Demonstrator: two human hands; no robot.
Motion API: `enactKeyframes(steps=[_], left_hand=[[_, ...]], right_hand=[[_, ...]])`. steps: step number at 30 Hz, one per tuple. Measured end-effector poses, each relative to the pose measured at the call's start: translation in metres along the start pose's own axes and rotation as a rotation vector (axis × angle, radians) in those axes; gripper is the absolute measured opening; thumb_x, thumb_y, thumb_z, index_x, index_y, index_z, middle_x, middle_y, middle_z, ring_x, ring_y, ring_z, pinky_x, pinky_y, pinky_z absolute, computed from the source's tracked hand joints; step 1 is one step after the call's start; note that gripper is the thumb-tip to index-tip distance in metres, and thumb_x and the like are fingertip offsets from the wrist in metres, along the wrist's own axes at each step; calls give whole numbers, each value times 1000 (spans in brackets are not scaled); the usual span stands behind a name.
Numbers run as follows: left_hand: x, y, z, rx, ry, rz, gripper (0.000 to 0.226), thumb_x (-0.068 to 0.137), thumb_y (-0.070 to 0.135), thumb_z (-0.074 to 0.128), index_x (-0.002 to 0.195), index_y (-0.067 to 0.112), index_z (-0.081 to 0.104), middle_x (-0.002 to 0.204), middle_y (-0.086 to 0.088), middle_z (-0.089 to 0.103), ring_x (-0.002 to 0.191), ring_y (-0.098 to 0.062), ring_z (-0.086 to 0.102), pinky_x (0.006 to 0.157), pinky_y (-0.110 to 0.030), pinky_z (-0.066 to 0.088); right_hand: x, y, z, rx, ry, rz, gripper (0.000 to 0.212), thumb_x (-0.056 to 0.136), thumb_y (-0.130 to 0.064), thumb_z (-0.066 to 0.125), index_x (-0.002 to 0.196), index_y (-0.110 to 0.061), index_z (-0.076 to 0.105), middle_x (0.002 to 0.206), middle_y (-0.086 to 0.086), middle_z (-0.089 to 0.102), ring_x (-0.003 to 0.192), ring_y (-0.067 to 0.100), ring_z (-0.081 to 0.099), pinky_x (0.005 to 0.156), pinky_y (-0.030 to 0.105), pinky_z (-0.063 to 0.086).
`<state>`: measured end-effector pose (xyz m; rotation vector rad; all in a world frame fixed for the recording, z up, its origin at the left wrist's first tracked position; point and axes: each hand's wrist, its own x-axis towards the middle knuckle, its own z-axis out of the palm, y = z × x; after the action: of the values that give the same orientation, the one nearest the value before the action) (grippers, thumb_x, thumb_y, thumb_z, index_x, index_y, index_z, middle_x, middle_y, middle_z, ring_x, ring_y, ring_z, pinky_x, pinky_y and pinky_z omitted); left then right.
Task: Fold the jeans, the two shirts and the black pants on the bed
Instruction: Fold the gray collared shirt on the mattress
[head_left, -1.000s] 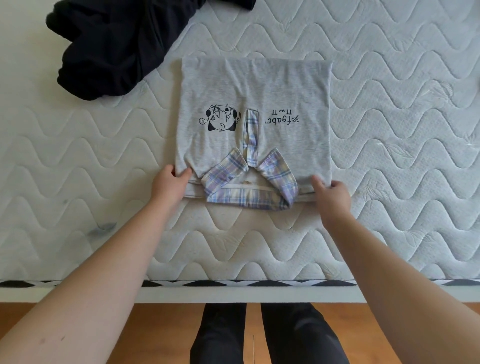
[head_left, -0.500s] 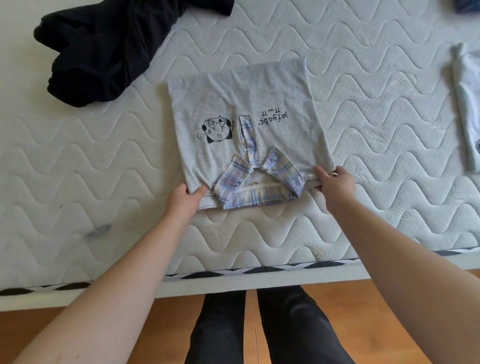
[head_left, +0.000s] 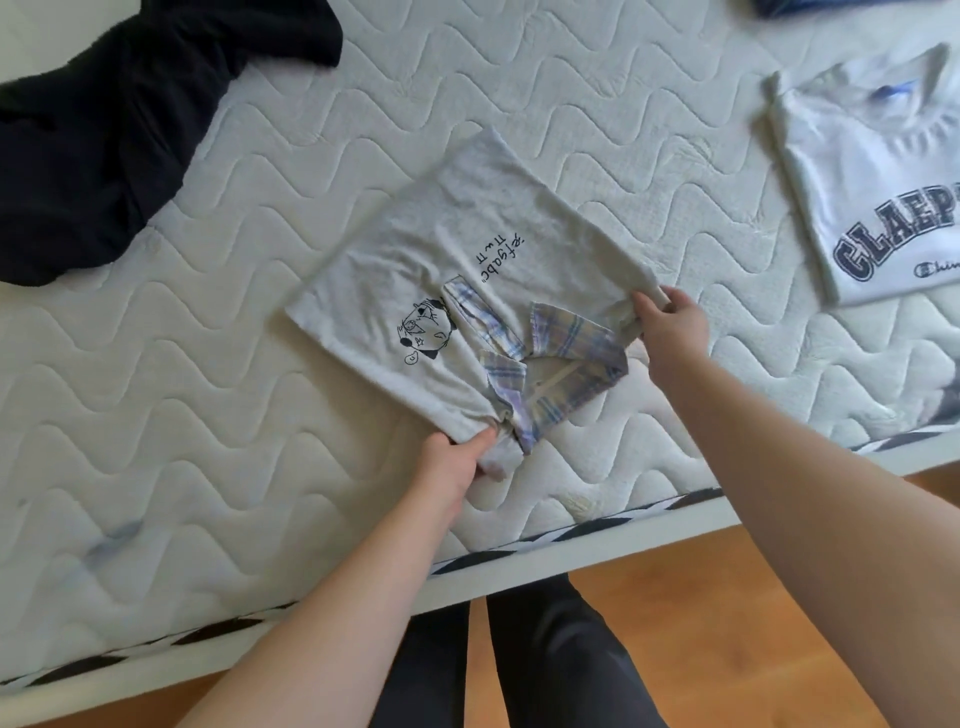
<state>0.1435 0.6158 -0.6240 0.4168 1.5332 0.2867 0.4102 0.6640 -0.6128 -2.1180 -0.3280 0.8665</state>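
grey shirt (head_left: 441, 234) folded into a square with plaid collar (head_left: 556, 364) facing the person, lying mid-mattress (head_left: 260, 415) but near edge partly lifted. left hand (head_left: 457, 462) pinches the near left corner, thumb on top and fingers curled under the cloth. right hand (head_left: 670, 325) pinches the near right corner, fingers clamped on the folded edge. black pants (head_left: 104, 145) crumpled at far left, not yet folded. white shirt (head_left: 872, 182) with navy lettering lies folded at right, well apart. a dark blue bit at the top edge (head_left: 789, 6), maybe the jeans, cannot tell.

risk: held only by two corners, so layers underneath could slide out and the fold could open, esp. the loose far edge dragging on the mattress. collar may bunch or flip under the left pinch. setting it down near the bed edge could let it slip off.

vs earlier frames: shirt lay flat and square to the bed edge, now it is rotated, right corner swung away, near edge raised. both hands keep the same corners. view has shifted right, white shirt now in full sight.
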Motion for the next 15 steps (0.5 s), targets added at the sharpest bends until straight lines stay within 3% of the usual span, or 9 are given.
enactKeyframes(steps=[2, 5, 8, 10, 12, 15], left_hand=[[-2, -3, 25, -1, -55, -51, 23, 84, 17, 77, 102, 5, 68, 91, -9, 74, 70, -17, 70, 59, -23, 54], [-9, -4, 53, 24, -116, -122, 27, 86, 23, 75, 105, 5, 66, 107, -14, 72, 83, -22, 71, 73, -33, 59], [-21, 7, 63, 452, -128, -190, 48, 88, 54, 62, 96, 6, 64, 93, -9, 73, 74, -20, 69, 64, -33, 60], [-27, 20, 61, 777, -146, -202, 64, 89, 65, 48, 79, 5, 65, 78, -10, 72, 62, -21, 65, 50, -24, 51], [-26, 33, 55, 967, -182, -95, 62, 92, 60, 44, 68, 7, 65, 73, -8, 74, 61, -22, 68, 49, -21, 46], [-15, 55, 52, 1125, -217, 235, 43, 95, 45, 51, 63, 19, 65, 70, 3, 74, 69, -16, 71, 65, -26, 52]], right_hand=[[14, -7, -10, -8, 29, -22, 16, 90, -21, 67, 105, -17, 66, 77, -4, 56, 63, 7, 52, 51, 11, 41], [34, -14, -27, -36, 36, -16, 18, 88, -22, 66, 106, -18, 68, 85, -2, 59, 67, 11, 53, 59, 19, 43], [46, -13, -37, -78, -40, 29, 39, 87, -18, 67, 125, -17, 62, 108, -2, 66, 71, 9, 54, 60, 21, 42], [42, -8, -38, -127, -55, 64, 51, 87, -21, 70, 134, -18, 52, 121, -5, 59, 89, 12, 57, 67, 25, 48], [29, 0, -37, -192, -9, 97, 52, 88, -27, 68, 136, -20, 49, 118, -5, 56, 97, 15, 58, 80, 34, 53], [-2, 20, -31, -157, 28, 186, 34, 91, -31, 60, 121, -17, 54, 103, -3, 62, 78, 11, 59, 76, 33, 48]])
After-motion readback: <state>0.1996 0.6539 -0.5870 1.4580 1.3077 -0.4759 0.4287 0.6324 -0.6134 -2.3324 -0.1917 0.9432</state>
